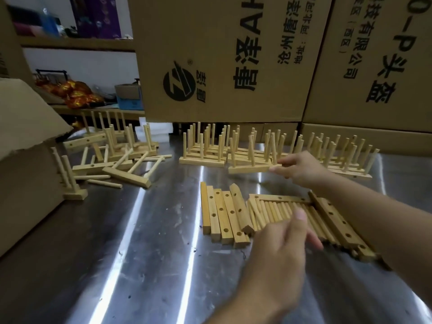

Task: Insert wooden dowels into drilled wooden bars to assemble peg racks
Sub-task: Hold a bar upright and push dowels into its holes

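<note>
Pinching hand: the right hand (301, 169), middle right of the frame, has fingers and thumb clamped on the right end of a peg rack (251, 169); its forearm runs off toward the lower right edge.
Held rack: the bar lies level and low over the bench (140, 253). Whether it touches the surface I cannot tell. Its pegs stand up, some of them leaning.
Other hand: the left hand (275, 253), lower centre, reaches over the loose dowels (280, 213) with the thumb up. The fingers are blurred, so I cannot tell whether they are apart or closed on a dowel.
Dowel supply: the loose dowels lie flat and side by side, right of centre. 1 drilled bar lies along their far edge and another lies along their right.
Bare stock: about 5 drilled bars (222, 216) lie just left of the dowels with holes facing up, and 1 rests tilted on top.
Done work: finished racks (203, 152) stand pegs-up in a row across the middle of the frame, behind the held rack.
Left pile: jumbled racks (121, 155) and stray dowels lie at middle left.
Surroundings: printed cardboard boxes (222, 54) fill the top of the frame, and the bench is shiny metal.
</note>
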`<state>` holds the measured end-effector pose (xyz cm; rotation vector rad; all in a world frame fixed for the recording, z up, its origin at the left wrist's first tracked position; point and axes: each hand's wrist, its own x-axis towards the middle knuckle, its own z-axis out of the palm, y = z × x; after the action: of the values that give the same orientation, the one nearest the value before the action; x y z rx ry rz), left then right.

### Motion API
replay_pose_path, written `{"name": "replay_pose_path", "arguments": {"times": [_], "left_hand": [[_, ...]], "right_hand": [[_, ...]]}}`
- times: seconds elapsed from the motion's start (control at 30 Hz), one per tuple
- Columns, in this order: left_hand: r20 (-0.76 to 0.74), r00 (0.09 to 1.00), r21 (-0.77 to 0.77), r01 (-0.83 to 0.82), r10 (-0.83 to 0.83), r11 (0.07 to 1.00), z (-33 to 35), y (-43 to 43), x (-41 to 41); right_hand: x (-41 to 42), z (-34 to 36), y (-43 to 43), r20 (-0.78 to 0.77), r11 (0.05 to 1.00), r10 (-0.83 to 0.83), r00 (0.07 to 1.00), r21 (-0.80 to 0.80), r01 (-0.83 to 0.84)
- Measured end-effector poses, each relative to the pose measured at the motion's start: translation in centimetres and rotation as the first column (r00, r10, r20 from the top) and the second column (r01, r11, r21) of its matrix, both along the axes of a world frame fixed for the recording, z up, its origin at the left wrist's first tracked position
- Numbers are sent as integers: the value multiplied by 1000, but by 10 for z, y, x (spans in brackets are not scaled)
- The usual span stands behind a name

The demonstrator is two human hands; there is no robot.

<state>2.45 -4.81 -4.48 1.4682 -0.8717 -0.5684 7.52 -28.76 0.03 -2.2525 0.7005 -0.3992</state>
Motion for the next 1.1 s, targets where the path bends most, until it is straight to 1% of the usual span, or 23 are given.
{"name": "replay_pose_path", "arguments": {"times": [0.1, 0.2, 0.37, 0.47, 0.63, 0.87, 1.1], "left_hand": [[-14, 999, 37, 40, -39, 999, -1, -1, 4], [-25, 999, 49, 22, -20, 999, -1, -3, 4], [-19, 1000, 79, -16, 18, 997, 0, -1, 1], [2, 1000, 100, -8, 8, 995, 1, 0, 0], [39, 999, 84, -28, 25, 996, 4, 1, -1], [17, 1000, 93, 11, -13, 996, 3, -2, 2], [30, 1000, 60, 4, -6, 998, -2, -2, 2]], "right_hand": [[24, -9, -17, -129, 999, 7, 992, -36, -12], [37, -15, -21, -220, 997, -7, 975, -80, -11], [49, -25, -24, -153, 982, -105, 983, -175, 77], [54, -28, -26, -147, 977, -129, 981, -188, 101], [63, -32, -28, -133, 961, -190, 973, -228, 156], [69, -36, -36, -130, 946, -274, 953, -215, 243], [66, -33, -36, -117, 947, -291, 949, -177, 269]]}}
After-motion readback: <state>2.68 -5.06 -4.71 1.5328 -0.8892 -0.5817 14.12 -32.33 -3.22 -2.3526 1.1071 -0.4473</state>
